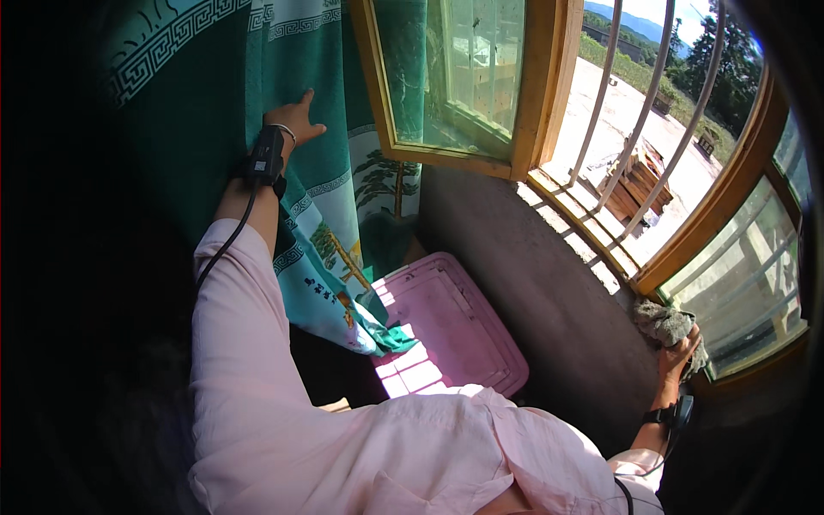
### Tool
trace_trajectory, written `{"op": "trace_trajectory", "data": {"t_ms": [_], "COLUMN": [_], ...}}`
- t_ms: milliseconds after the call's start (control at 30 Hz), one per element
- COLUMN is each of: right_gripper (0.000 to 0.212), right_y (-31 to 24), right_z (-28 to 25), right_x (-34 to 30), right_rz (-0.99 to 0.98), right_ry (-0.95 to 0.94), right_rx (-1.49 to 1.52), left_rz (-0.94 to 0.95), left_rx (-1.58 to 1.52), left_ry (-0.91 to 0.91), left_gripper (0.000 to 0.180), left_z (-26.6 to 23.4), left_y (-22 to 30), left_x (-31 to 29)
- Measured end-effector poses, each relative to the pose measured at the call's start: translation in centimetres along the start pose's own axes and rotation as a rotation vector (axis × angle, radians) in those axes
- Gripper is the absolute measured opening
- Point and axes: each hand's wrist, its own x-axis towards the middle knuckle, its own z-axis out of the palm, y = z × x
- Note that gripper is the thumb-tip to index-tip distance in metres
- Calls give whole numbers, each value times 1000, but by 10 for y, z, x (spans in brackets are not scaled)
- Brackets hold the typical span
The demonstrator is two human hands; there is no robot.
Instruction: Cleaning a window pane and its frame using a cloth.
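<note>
Head view, curtain (296,51) left of window bars (644,112), left hand (296,118) splayed, empty, right hand (678,350) clutching rag (663,321), bin (451,322) below bars

Curtain (309,60) at my left, behind my left hand (296,118), its hem (396,339) over the bin (451,318), window sash (463,81) right of the curtain, bars (661,64) between that and the far-right sash (742,287), cloth (661,323) in my right hand (680,350) beside it

Grey cloth (663,323) bunches at the window sash (734,283); a green curtain (330,154) hangs.
</note>
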Motion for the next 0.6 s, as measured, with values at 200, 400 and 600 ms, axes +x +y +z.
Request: {"op": "trace_trajectory", "data": {"t_ms": [200, 400, 600], "right_gripper": [25, 27, 28], "right_y": [-26, -13, -27], "right_z": [-15, -4, -10], "right_x": [11, 2, 9], "right_rz": [48, 108, 39], "right_ry": [82, 33, 57], "right_rx": [122, 135, 50], "left_rz": [-21, 137, -126], "left_rx": [-187, -1058, -1145], "left_ry": [5, -120, 307], "left_gripper": [89, 90, 98], "left_z": [16, 29, 47], "left_y": [51, 92, 108], "left_x": [57, 118, 167]}}
